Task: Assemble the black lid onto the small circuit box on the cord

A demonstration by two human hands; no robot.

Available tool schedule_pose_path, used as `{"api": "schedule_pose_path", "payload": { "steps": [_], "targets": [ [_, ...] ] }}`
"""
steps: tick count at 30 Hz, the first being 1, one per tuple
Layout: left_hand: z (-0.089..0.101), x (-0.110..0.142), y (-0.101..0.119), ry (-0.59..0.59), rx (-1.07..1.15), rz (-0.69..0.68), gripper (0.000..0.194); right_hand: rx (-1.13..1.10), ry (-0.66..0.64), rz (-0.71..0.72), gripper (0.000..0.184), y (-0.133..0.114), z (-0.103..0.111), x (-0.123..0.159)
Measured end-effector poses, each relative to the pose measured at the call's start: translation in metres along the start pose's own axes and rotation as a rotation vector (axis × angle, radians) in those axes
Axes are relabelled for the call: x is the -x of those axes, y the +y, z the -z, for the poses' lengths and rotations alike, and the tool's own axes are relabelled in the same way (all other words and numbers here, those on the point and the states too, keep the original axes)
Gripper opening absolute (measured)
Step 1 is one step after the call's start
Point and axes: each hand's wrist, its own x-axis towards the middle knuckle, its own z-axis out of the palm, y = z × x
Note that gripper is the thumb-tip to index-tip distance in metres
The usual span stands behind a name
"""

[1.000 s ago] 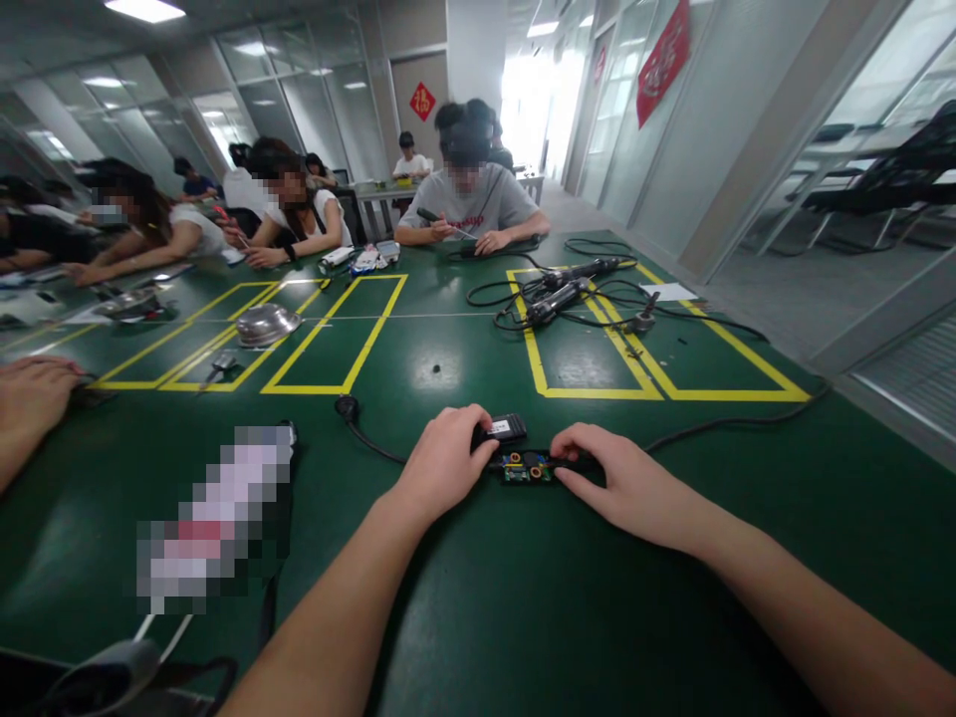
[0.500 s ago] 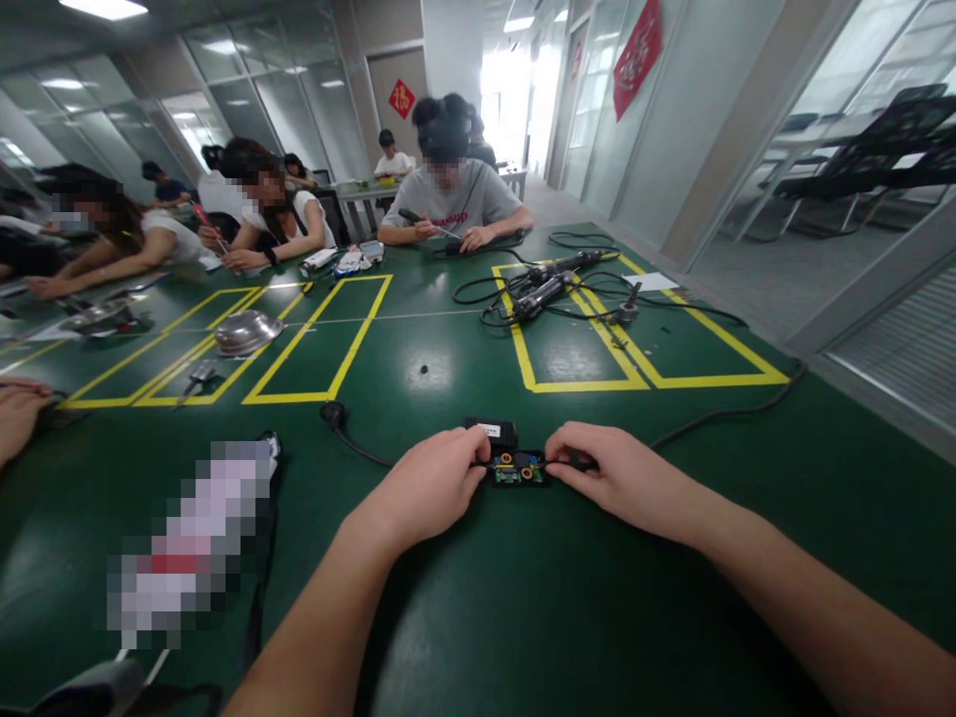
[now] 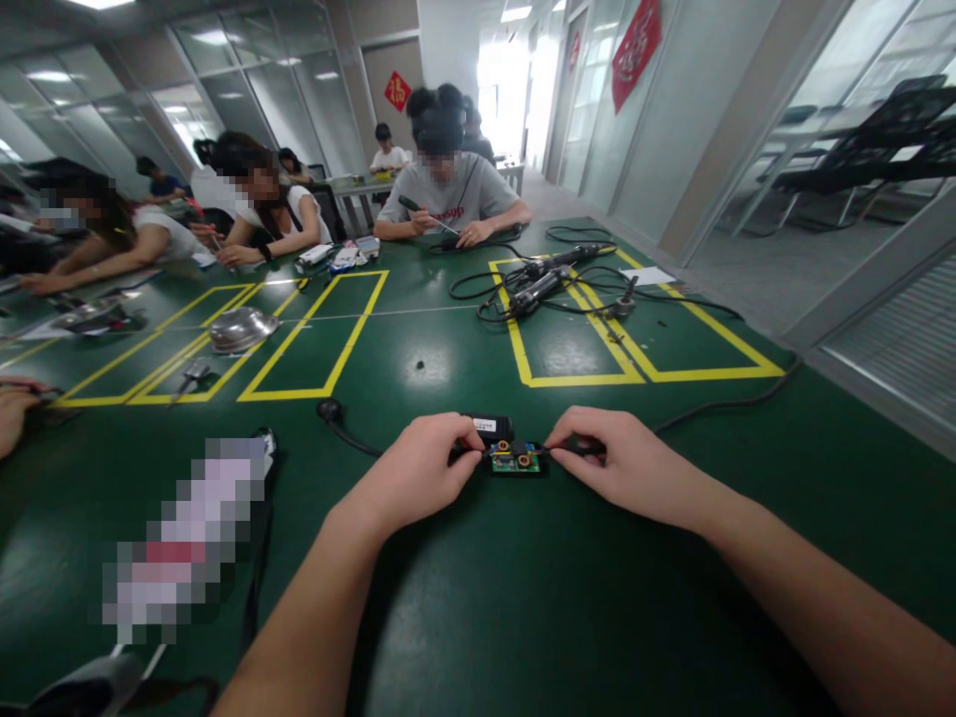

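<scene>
A small green circuit board (image 3: pixel 515 459) with copper coils lies on the green table (image 3: pixel 523 617) in front of me. My left hand (image 3: pixel 418 475) pinches the cable end at its left side. My right hand (image 3: pixel 623 463) pinches the black cable (image 3: pixel 709 406) at its right side. Just behind the board sits a black casing (image 3: pixel 488 426) with a white label. Another black cable (image 3: pixel 345 431) with a plug runs off to the left.
Soldering tools and tangled cables (image 3: pixel 549 284) lie in the yellow-taped zone beyond. A metal bowl (image 3: pixel 240 329) sits at the left. A blurred object (image 3: pixel 186 538) lies near my left arm. Several people sit around the table's far and left sides.
Both hands and the board have stayed together while the view shifted slightly. My fingers have drawn in closer on the cable ends at either side of the board.
</scene>
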Motion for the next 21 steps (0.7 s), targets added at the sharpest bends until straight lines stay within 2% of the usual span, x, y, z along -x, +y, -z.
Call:
{"api": "schedule_pose_path", "payload": {
  "steps": [7,15,19,21],
  "targets": [
    [-0.001,-0.002,-0.007,-0.039,0.044,0.036,0.016,-0.016,-0.086,-0.085,0.018,0.002,0.006,-0.001],
    [-0.003,-0.005,-0.011,-0.069,0.004,0.028,0.017,-0.039,-0.114,-0.067,0.019,0.007,0.003,-0.003],
    [-0.006,-0.003,-0.007,0.011,-0.126,-0.069,0.014,-0.002,-0.117,-0.054,0.015,0.003,0.004,-0.003],
    [-0.012,-0.004,-0.006,0.084,-0.128,-0.110,0.020,0.001,-0.112,-0.053,0.014,0.002,0.004,-0.002]
  ]
}}
